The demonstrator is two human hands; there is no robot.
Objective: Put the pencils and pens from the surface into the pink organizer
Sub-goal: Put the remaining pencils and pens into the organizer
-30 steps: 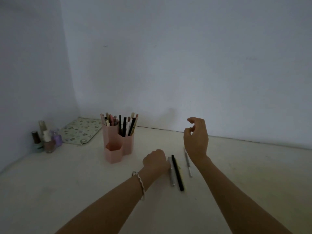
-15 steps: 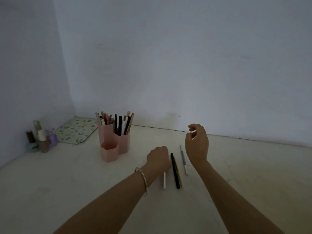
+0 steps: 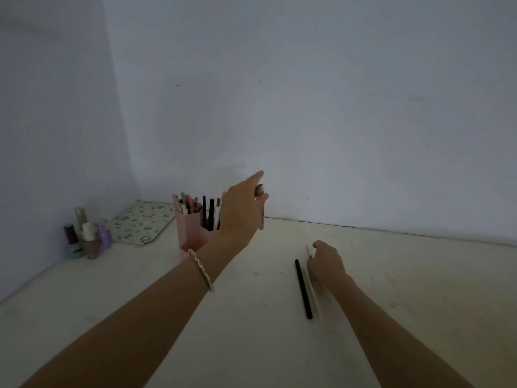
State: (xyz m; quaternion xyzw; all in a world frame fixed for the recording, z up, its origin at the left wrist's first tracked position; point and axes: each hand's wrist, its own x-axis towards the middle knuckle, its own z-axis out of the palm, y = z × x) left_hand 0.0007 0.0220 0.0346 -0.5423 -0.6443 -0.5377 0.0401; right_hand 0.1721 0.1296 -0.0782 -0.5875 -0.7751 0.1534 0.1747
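Nearest me on the surface (image 3: 251, 331) lie a black pen (image 3: 303, 289) and a pale pencil (image 3: 314, 296), side by side, just left of my right hand (image 3: 326, 264). That hand rests low, fingers curled over a thin grey pen (image 3: 308, 250); I cannot tell whether it grips it. Farther off, my left hand (image 3: 240, 211) is raised, pinching a light pen (image 3: 261, 217) upright just right of the pink organizer (image 3: 190, 233), which is packed with pens. Nail polish bottles (image 3: 86, 236) stand in the far corner.
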